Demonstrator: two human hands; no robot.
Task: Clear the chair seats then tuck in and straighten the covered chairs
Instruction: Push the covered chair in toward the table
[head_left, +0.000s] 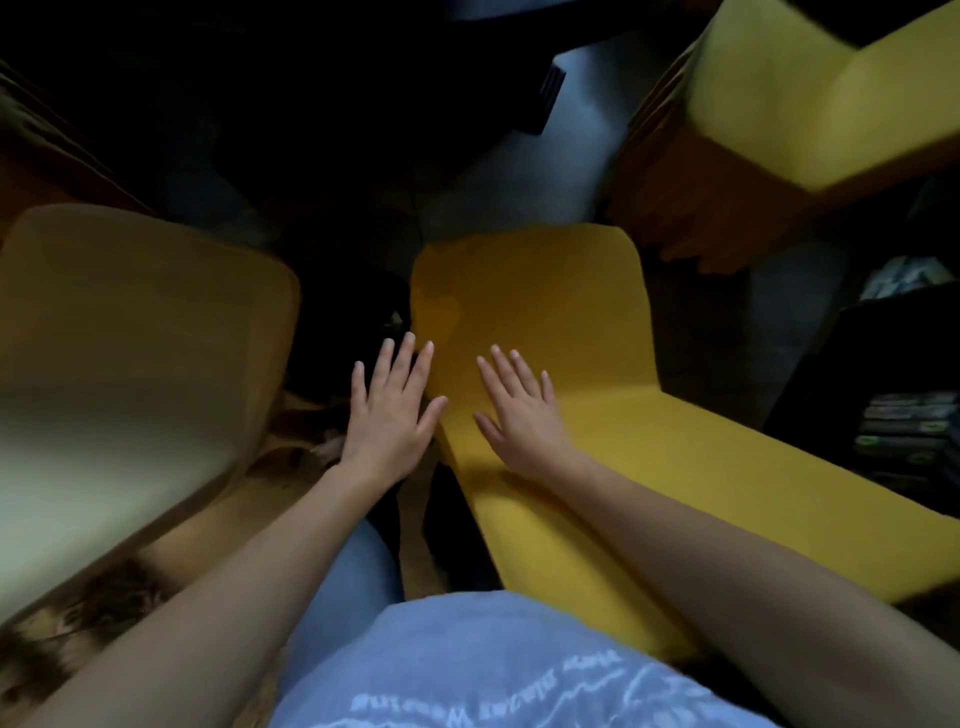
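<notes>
A chair in a yellow cover (545, 296) stands in the middle, seen from above and behind; its seat is bare. My right hand (519, 415) lies flat on the cover near where the back meets the seat, fingers spread. My left hand (389, 410) hovers over the chair's left edge, fingers apart, holding nothing. A second covered chair (130, 338), paler yellow, stands to the left. A third yellow covered chair (810, 98) is at the upper right.
The dark space under a table lies ahead at the top (311, 130). A dark shelf with stacked boxes (904, 421) stands at the right. Patterned wooden floor (104, 613) shows at lower left. My light blue shirt (467, 670) fills the bottom.
</notes>
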